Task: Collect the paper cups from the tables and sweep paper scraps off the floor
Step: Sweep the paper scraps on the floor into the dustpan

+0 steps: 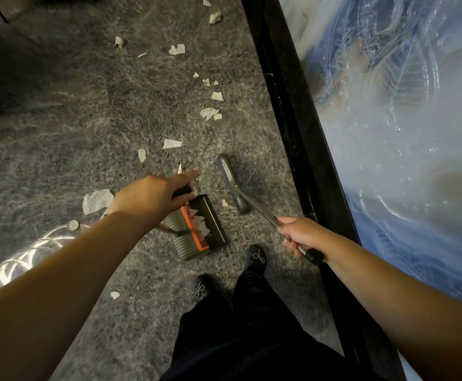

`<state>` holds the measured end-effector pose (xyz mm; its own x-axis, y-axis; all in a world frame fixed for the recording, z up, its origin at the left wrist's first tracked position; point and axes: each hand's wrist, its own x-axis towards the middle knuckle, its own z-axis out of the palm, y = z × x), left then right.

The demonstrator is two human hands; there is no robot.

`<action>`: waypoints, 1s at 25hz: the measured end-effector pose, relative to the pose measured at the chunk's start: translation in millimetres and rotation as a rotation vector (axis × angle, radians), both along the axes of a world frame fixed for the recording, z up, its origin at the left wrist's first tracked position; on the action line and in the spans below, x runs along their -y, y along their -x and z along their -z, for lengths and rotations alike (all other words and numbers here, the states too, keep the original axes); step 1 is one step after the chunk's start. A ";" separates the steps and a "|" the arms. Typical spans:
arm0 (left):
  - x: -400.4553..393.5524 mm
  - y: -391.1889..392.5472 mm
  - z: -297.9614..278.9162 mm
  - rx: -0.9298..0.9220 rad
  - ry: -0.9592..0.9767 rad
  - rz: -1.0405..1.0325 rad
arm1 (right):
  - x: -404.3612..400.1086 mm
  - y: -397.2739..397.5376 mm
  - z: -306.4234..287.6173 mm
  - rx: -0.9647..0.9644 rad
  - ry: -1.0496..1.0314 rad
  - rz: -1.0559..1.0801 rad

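My left hand [152,196] grips the black handle of a dark green dustpan [213,224] with an orange comb strip; the pan sits on the grey carpet and holds a few white paper scraps [201,222]. My right hand [297,236] grips the metal handle of a broom whose narrow head [231,182] rests on the carpet just right of the pan. One small scrap [224,203] lies between pan and broom head. Several more torn paper scraps [209,112] are strewn across the carpet further ahead, and a bigger piece [96,200] lies left of my left hand.
A table with a black edge [293,133] and a glossy blue-white patterned top runs along the right side, close to the broom. My two feet in dark shoes [256,255] stand just behind the dustpan. A bright coiled cable [29,257] lies on the floor at the left.
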<state>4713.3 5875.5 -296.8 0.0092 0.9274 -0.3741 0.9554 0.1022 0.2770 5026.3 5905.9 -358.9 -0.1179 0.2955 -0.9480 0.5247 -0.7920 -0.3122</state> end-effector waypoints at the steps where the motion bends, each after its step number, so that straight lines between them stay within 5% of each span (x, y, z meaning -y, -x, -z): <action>1: 2.2 -0.4 -0.4 -0.020 -0.015 -0.003 | -2.1 5.0 5.1 0.010 0.006 -0.012; 18: 21.8 25.0 6.8 -0.008 -0.081 -0.012 | 20.7 45.3 -33.8 -0.107 0.125 -0.073; 25: 85.2 59.6 8.0 0.130 -0.102 -0.345 | 22.5 73.6 -49.3 -0.078 0.043 -0.078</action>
